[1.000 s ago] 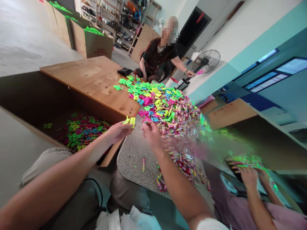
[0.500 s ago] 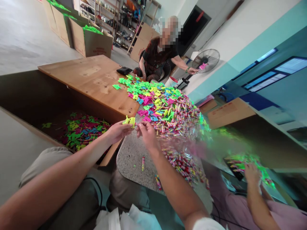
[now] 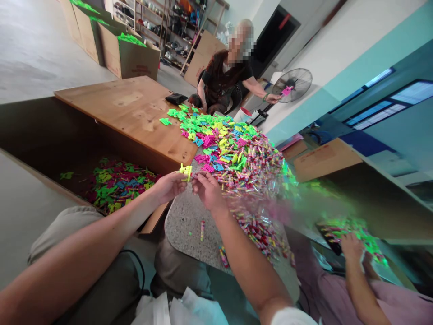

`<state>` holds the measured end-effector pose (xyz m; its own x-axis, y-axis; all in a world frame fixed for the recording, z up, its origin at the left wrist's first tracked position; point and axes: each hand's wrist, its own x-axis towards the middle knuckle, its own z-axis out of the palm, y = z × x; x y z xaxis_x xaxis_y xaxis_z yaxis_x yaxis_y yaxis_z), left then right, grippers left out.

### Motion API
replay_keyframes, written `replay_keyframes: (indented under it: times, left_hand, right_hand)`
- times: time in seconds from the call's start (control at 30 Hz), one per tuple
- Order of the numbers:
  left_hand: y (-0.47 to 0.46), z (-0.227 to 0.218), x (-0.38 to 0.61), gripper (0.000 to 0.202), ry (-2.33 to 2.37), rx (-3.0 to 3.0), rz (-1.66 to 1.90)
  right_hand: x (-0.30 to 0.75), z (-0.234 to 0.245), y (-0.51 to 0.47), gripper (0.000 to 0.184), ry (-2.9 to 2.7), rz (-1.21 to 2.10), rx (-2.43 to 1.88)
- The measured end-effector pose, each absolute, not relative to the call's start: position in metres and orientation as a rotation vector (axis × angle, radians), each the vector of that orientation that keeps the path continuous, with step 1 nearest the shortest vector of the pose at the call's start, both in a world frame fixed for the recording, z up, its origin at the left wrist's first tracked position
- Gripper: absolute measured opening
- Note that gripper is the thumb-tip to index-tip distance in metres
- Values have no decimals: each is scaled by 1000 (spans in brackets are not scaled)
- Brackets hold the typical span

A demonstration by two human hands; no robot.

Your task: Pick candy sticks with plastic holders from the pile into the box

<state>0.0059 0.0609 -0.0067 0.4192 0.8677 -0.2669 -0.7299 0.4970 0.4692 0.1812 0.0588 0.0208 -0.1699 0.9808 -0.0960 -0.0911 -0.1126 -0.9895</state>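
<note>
A small yellow plastic toy piece [image 3: 186, 171] sits between the thumb and fingers of my left hand [image 3: 169, 187], over the table's near left edge. Right beside it, my right hand [image 3: 209, 189] is pinched at the piece's right end; whatever small thing its fingertips grip is mostly hidden. Just beyond both hands lies a heap of green, yellow, pink and blue plastic pieces [image 3: 216, 135]. Many small wrapped tubes [image 3: 260, 158] are piled to its right. A single tube [image 3: 202, 230] rests on the speckled tabletop [image 3: 182, 221] below my hands.
To the left, a large cardboard box [image 3: 43, 122] holds mixed pieces, partly under a wooden board [image 3: 128, 108]. A person [image 3: 226, 81] sits across, holding a pink piece near a fan [image 3: 292, 85]. At right, a co-worker's hand [image 3: 352, 247] is by green pieces and another box [image 3: 382, 198].
The yellow piece has shifted slightly right and turned a little in my left hand. My right hand stays pinched close against it. The co-worker's hand at right has moved slightly left.
</note>
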Motion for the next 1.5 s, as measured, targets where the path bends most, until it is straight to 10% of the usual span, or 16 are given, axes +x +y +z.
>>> replay_keyframes:
  times: [1.5]
  left_hand:
    - [48, -29, 18, 24, 579, 462, 914]
  right_hand:
    - [198, 52, 46, 37, -1611, 1364, -1134]
